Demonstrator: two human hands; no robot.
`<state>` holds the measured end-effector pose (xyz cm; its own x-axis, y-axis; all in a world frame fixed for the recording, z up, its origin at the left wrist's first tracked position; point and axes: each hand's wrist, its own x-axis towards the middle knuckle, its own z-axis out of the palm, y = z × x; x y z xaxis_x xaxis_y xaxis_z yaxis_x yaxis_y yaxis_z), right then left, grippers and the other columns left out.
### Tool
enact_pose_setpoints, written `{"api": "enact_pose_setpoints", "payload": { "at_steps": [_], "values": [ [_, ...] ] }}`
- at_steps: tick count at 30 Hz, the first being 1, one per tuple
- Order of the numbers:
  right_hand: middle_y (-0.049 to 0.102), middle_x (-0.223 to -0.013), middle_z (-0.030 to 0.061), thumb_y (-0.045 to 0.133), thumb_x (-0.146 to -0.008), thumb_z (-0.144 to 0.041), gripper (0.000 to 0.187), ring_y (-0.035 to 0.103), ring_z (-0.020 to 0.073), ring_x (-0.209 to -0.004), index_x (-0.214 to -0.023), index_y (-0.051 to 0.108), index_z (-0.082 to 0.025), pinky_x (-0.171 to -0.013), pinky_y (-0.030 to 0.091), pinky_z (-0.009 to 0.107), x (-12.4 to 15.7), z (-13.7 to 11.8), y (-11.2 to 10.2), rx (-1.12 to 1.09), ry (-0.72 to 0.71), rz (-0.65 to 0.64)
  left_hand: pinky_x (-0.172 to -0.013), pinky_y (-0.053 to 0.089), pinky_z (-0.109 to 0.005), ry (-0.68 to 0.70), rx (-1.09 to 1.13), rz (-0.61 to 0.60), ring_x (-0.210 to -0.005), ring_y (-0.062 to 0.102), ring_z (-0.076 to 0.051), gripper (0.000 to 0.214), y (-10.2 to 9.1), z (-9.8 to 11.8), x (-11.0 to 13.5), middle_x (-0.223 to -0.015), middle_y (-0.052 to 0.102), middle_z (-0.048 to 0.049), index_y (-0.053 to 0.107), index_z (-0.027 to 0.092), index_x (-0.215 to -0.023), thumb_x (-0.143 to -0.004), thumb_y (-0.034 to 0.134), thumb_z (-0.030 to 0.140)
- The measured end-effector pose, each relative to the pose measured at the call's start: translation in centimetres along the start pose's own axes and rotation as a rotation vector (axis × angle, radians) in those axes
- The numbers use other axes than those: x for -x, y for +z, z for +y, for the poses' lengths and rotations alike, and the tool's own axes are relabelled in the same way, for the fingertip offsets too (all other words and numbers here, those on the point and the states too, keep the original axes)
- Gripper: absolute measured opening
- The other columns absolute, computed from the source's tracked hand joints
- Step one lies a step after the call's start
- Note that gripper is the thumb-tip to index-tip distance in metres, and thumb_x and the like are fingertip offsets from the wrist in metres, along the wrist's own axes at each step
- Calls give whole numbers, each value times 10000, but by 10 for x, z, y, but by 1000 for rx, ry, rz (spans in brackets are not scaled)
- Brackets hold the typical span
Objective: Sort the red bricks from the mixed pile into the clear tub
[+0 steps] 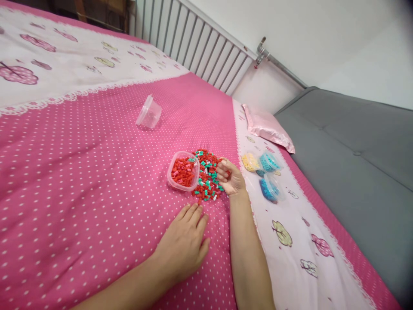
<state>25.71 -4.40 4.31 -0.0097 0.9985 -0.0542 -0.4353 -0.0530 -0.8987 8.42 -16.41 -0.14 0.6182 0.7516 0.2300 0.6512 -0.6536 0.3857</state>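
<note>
A loose pile of small plastic bricks (208,185), red, green and a few white, lies on the pink dotted bedspread. Against its left side stands an open clear tub (170,180) holding red bricks (183,172). My right hand (231,178) is at the pile's right edge, palm turned up and fingers curled in, with a bit of red brick showing between them. Flat on the bedspread just below the tub and pile rests my left hand (185,239), fingers stretched out, its tips close to a stray red brick.
A clear empty tub (151,114) lies tipped on the bedspread farther back. To the right are tubs of yellow pieces (250,162), teal pieces (269,161) and blue pieces (268,189). A pink pillow (267,127) lies near the grey headboard (355,159); a railing (196,43) stands behind.
</note>
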Motion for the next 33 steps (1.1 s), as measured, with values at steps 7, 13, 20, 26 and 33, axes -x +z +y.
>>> {"api": "enact_pose_setpoints", "payload": {
  "at_steps": [7, 13, 20, 26, 33],
  "values": [
    [406, -668, -30, 573, -651, -226, 108, 351, 68, -514, -727, 496, -223, -349, 255, 130, 1, -5, -6, -292, -30, -83, -1064, 263, -439, 4, -4, -16, -1251, 393, -282, 470, -1, 0, 0, -1309, 495, -150, 511, 121, -1242, -861, 361, 353],
    [512, -763, 14, 508, -647, -224, 64, 418, 87, -576, -710, 501, -212, -355, 287, 150, 2, -5, -8, -365, -35, 20, -1069, 263, -441, -1, -13, -30, -1257, 389, -282, 480, 0, 0, -1, -1320, 488, -148, 509, 122, -1250, -864, 350, 359],
    [457, -600, -46, 578, -661, -251, 110, 333, 36, -433, -738, 556, -175, -308, 171, 121, -4, -5, -4, -193, 99, 90, -1069, 267, -444, -2, -12, -29, -1255, 393, -287, 476, -1, 0, -1, -1317, 488, -156, 516, 120, -1243, -861, 358, 356],
    [356, -476, -99, 761, -547, -352, 369, 191, 20, -388, -830, 660, -137, -345, 105, 170, 0, -1, -8, 510, 103, 174, -1073, 266, -440, -2, -14, -30, -1257, 392, -284, 478, -1, 0, 0, -1312, 495, -148, 518, 122, -1242, -862, 350, 360],
    [306, -401, -109, 764, -492, -315, 354, 257, 48, -431, -797, 723, -141, -453, 219, 206, -4, 8, -27, 985, 28, 95, -1074, 262, -445, -5, -14, -38, -1263, 385, -286, 485, -1, 0, -1, -1321, 487, -149, 510, 123, -1251, -863, 346, 363]
  ]
}}
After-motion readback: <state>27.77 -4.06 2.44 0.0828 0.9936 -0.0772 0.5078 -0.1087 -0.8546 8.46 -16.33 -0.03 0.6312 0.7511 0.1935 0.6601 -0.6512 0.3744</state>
